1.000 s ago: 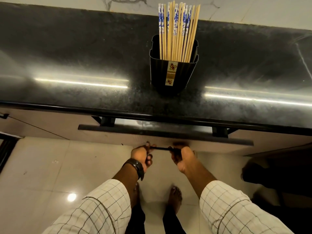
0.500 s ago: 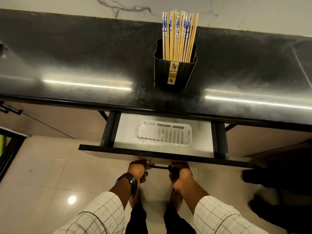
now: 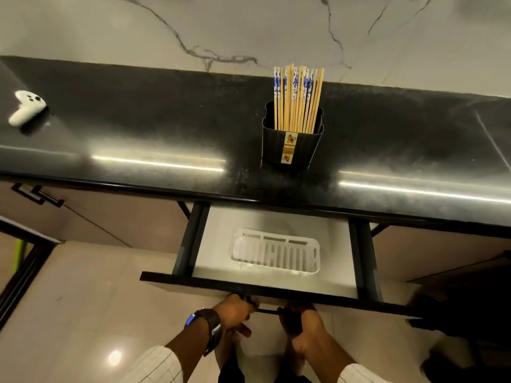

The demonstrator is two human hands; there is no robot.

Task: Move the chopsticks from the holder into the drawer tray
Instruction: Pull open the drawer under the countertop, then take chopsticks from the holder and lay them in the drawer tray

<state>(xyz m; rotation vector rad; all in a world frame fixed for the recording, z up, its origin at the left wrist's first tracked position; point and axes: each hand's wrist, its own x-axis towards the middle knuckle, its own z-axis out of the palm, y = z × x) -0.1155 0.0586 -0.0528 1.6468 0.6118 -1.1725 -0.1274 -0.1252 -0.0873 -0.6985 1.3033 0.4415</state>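
Observation:
Several wooden chopsticks (image 3: 297,99), some with blue patterned tops, stand upright in a black holder (image 3: 291,146) on the dark countertop (image 3: 154,128). Below the counter edge a drawer (image 3: 276,293) is pulled out. A white slotted tray (image 3: 276,254) lies empty inside it. My left hand (image 3: 235,312) and my right hand (image 3: 300,320) both grip the thin black drawer handle (image 3: 266,310) under the drawer front. A dark watch sits on my left wrist.
A white game controller (image 3: 26,107) lies at the counter's far left. A marble wall rises behind the counter. Cabinet fronts flank the drawer, one with a black handle (image 3: 37,194) at left. Glossy tiled floor lies below.
The drawer has slid out further toward me, from barely open to well open, exposing the whole white tray. Both hands stayed on the handle. The view tilted up and the controller came into sight.

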